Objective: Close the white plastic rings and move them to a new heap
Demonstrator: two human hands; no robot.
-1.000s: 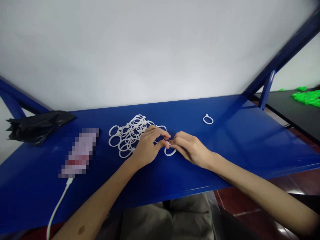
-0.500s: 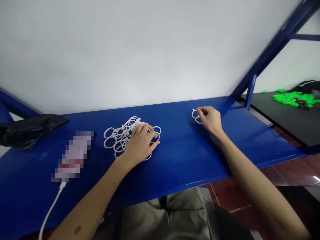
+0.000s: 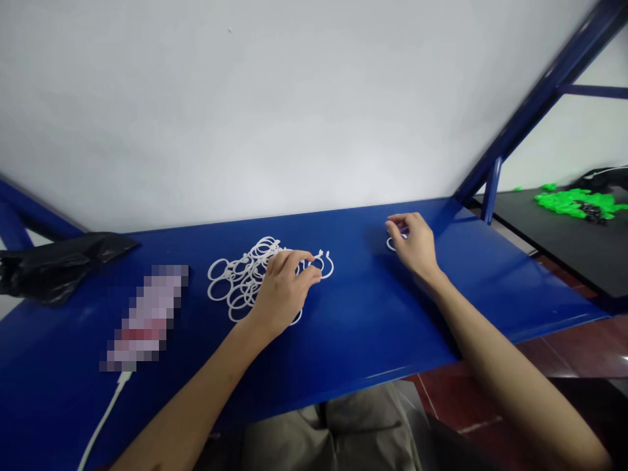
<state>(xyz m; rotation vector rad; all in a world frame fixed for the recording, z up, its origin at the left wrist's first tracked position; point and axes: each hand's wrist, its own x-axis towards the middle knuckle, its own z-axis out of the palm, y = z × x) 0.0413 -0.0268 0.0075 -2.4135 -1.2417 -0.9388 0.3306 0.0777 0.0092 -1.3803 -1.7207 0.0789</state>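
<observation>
A heap of white plastic rings (image 3: 240, 278) lies on the blue metal table (image 3: 353, 314). My left hand (image 3: 283, 288) rests on the heap's right edge, thumb and fingers pinched on an open white ring (image 3: 325, 261) that sticks out to the right. My right hand (image 3: 415, 243) hovers farther right over the closed white rings (image 3: 391, 244) set apart there, fingers curled loosely and spread, nothing clearly held.
A blurred phone-like object (image 3: 147, 317) with a white cable (image 3: 105, 415) lies at the left. A black plastic bag (image 3: 59, 261) sits at the far left. Green pieces (image 3: 574, 199) lie on a black table to the right. A white wall stands behind.
Both hands held one ring together at the centre. My right hand carried it right to the lone ring and let go; my left hand went to the heap and pinched another ring.
</observation>
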